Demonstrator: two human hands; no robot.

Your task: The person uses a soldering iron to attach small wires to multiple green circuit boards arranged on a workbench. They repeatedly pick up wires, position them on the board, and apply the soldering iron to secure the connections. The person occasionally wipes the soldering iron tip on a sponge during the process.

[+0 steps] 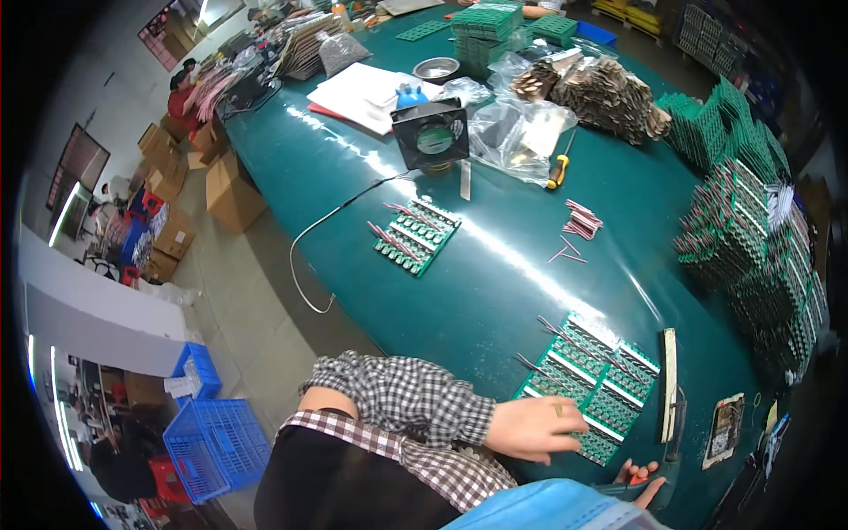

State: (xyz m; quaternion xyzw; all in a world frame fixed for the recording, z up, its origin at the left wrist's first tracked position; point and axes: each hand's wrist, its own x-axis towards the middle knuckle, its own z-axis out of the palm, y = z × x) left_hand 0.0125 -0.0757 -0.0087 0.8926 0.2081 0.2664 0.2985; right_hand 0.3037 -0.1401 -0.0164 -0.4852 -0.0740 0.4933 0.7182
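Note:
A panel of green circuit boards [590, 389] with white strips lies on the table in front of me, and red-and-black wires [574, 340] stick out over its left side. My left hand [541, 430] is at the panel's near left edge, palm down, with its fingers spread and nothing in them. To the right of the panel's near corner, my right hand [643, 481] is closed around a slim tool with an orange part [638, 480]. Most of that tool is hidden, so its exact kind is unclear.
A second board panel [418, 236] lies farther left, near a small black fan [430, 134]. Loose wires [581, 221] and a yellow-and-black screwdriver [558, 170] lie beyond. Stacked boards [724, 221] line the right side. A pale bar [668, 384] and a stained tray [724, 430] are near my right hand.

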